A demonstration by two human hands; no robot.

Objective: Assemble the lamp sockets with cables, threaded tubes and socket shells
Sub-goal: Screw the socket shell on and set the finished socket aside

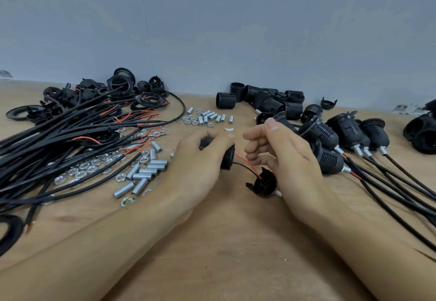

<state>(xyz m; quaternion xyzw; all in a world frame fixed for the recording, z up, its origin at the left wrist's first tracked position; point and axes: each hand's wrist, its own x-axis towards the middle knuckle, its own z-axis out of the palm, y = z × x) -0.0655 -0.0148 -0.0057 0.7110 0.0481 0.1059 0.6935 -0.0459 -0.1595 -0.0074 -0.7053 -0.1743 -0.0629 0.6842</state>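
Two thin wires, one red and one black (245,166), are seen in the head view running from the ribbed black plastic socket shell (227,156) to the black domed socket cap (263,184) near the middle of the wooden table (236,241). The shell is gripped by the left hand (200,159); the right hand (283,156) is loosely curled, and whether anything is pinched cannot be told. The slack is best tucked inside before the cap is closed on, so no wire is nipped.
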